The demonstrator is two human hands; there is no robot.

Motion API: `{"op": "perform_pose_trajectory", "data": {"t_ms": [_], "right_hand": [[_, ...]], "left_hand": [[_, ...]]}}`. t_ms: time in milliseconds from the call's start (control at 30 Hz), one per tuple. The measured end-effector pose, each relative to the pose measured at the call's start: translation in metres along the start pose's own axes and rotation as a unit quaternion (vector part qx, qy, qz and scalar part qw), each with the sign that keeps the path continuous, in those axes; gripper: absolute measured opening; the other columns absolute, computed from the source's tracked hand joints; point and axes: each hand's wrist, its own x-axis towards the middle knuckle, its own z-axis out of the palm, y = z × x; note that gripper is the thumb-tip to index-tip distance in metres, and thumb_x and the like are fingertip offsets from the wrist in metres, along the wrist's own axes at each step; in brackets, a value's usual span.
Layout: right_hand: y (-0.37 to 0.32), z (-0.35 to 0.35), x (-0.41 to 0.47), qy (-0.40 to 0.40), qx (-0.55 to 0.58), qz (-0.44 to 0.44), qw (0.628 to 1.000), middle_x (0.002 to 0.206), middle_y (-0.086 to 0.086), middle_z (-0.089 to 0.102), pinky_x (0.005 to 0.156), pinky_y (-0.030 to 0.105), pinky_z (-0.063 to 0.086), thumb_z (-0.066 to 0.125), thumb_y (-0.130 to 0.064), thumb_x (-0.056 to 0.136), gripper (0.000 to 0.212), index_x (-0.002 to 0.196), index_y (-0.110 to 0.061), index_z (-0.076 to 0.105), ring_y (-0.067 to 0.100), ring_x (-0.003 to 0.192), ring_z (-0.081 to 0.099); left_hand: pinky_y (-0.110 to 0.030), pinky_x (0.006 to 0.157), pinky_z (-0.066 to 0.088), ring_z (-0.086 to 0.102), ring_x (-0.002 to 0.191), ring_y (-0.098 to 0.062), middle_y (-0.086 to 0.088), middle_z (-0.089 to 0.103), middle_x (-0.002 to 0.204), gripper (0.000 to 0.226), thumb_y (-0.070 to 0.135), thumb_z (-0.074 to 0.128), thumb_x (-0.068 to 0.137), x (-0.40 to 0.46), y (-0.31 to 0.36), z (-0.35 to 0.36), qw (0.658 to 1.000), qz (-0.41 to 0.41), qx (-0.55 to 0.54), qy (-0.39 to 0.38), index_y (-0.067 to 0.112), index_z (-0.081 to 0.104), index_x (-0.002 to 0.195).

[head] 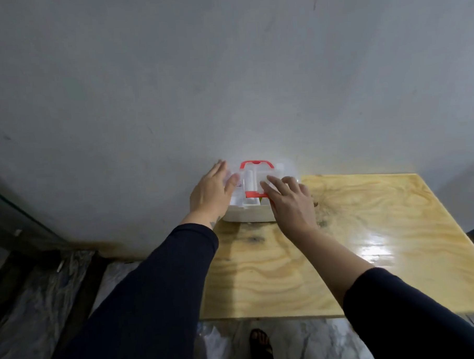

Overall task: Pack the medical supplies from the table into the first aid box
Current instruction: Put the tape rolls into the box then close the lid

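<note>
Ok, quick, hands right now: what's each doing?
Left hand: open, flat against the box lid's left side.
Right hand: open, fingers spread on the lid, holding nothing.

Clearance: bench mostly open; far-left corner blocked.

First aid box sits at the far-left corner of the bench, hard against the wall; no passage behind it. Left hand and right hand flank the lid. Near, middle and right bench surface bare, free for approach.
</note>
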Motion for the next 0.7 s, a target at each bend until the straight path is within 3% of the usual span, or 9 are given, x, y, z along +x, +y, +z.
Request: {"op": "perform_pose_trajectory", "data": {"t_ms": [167, 233, 300, 367, 433, 533, 700], "right_hand": [[-0.001, 0.015, -0.02, -0.048, -0.011, 0.007, 0.999, 0.125, -0.002, 0.064, 0.075, 0.036, 0.051, 0.079, -0.016, 0.07, 0.05, 0.117, -0.024, 0.063, 0.023, 0.107, 0.05], [0.001, 0.015, -0.022, -0.047, -0.007, 0.002, 0.999, 0.126, -0.002, 0.063, 0.079, 0.038, 0.051, 0.075, -0.027, 0.076, 0.043, 0.118, -0.025, 0.063, 0.023, 0.108, 0.051], [0.005, 0.012, -0.023, -0.056, 0.018, 0.002, 0.998, 0.133, -0.003, 0.059, 0.092, 0.041, 0.048, 0.056, -0.047, 0.087, 0.041, 0.123, -0.027, 0.061, 0.022, 0.116, 0.05], [0.011, 0.009, -0.022, -0.093, 0.06, 0.023, 0.994, 0.147, 0.0, 0.046, 0.11, 0.044, 0.035, 0.034, -0.055, 0.092, 0.054, 0.135, -0.026, 0.05, 0.023, 0.135, 0.037], [0.019, 0.011, -0.017, -0.144, 0.093, 0.049, 0.984, 0.16, 0.003, 0.021, 0.12, 0.045, 0.015, 0.025, -0.057, 0.093, 0.065, 0.149, -0.024, 0.027, 0.023, 0.149, 0.013], [0.028, 0.016, -0.007, -0.205, 0.11, 0.055, 0.971, 0.162, 0.004, -0.004, 0.123, 0.047, 0.006, 0.028, -0.053, 0.096, 0.069, 0.152, -0.023, 0.002, 0.022, 0.149, -0.011], [0.029, 0.026, 0.0, -0.205, 0.094, 0.054, 0.973, 0.162, 0.006, -0.004, 0.123, 0.046, 0.015, 0.04, -0.048, 0.096, 0.073, 0.152, -0.022, 0.001, 0.024, 0.149, -0.011]], "left_hand": [[-0.034, 0.116, 0.027, 0.015, 0.149, -0.015, 0.007, 0.011, 0.163, 0.063, 0.048, 0.036, 0.1, -0.01, 0.001, 0.029, 0.996, 0.022, 0.076, -0.051, 0.022, 0.019, 0.154], [-0.034, 0.119, 0.022, 0.01, 0.15, -0.014, 0.004, 0.008, 0.164, 0.067, 0.05, 0.036, 0.099, -0.012, -0.002, 0.037, 0.993, 0.035, 0.102, -0.042, 0.02, 0.016, 0.155], [-0.034, 0.122, 0.016, 0.006, 0.151, -0.015, 0.0, 0.006, 0.164, 0.073, 0.054, 0.035, 0.097, -0.01, -0.005, 0.042, 0.991, 0.045, 0.121, -0.037, 0.016, 0.013, 0.155], [-0.036, 0.123, 0.012, 0.002, 0.151, -0.016, -0.002, 0.003, 0.164, 0.079, 0.057, 0.035, 0.095, -0.009, -0.007, 0.046, 0.988, 0.052, 0.14, -0.038, 0.012, 0.009, 0.155], [-0.036, 0.123, 0.011, -0.001, 0.151, -0.017, -0.004, 0.0, 0.164, 0.082, 0.057, 0.036, 0.095, -0.01, -0.007, 0.048, 0.984, 0.06, 0.164, -0.032, 0.01, 0.005, 0.155], [-0.033, 0.124, 0.008, -0.005, 0.151, -0.017, -0.005, -0.004, 0.164, 0.084, 0.055, 0.039, 0.095, -0.011, -0.009, 0.052, 0.981, 0.064, 0.184, -0.018, 0.009, 0.001, 0.155], [-0.031, 0.123, 0.009, -0.007, 0.15, -0.017, -0.003, -0.007, 0.164, 0.085, 0.052, 0.042, 0.096, -0.004, -0.01, 0.057, 0.976, 0.064, 0.206, -0.012, 0.011, -0.002, 0.155]]}}
